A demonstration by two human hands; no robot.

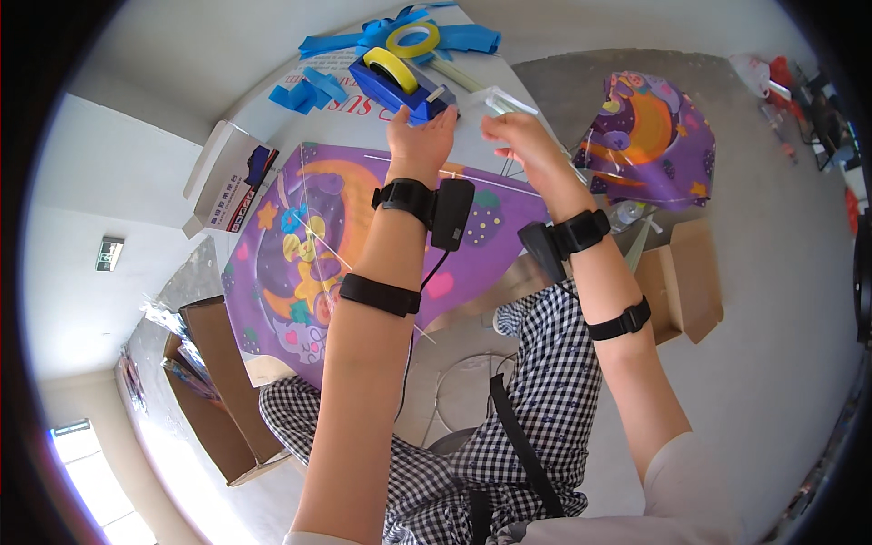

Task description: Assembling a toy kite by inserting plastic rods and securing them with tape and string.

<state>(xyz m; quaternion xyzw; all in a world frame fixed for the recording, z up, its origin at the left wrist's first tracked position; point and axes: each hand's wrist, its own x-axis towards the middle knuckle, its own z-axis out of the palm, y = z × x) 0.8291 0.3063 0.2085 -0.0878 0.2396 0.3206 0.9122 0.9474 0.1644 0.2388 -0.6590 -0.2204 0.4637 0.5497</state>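
My left hand (pixel 421 141) is palm up with thumb and fingers apart, at the near end of a blue tape dispenser (pixel 400 98) that carries a yellow-cored tape roll (pixel 391 69). Whether the fingertips touch the dispenser is hard to see. To its right, my right hand (pixel 525 141) is raised with fingers curled together in a pinch; what they hold, if anything, cannot be made out. Below both hands a purple kite-like sheet (pixel 436 250) printed with a moon and stars spreads over the table's near edge. Thin white rods (pixel 329 243) lie across it.
Blue strips (pixel 468 38) and a loose yellow tape ring (pixel 393 44) lie on the white table (pixel 272 127). A printed carton (pixel 234 177) stands at its left edge. Another purple sheet (pixel 668 154) is at the right, above an open cardboard box (pixel 695 282). A brown box (pixel 227 363) stands lower left.
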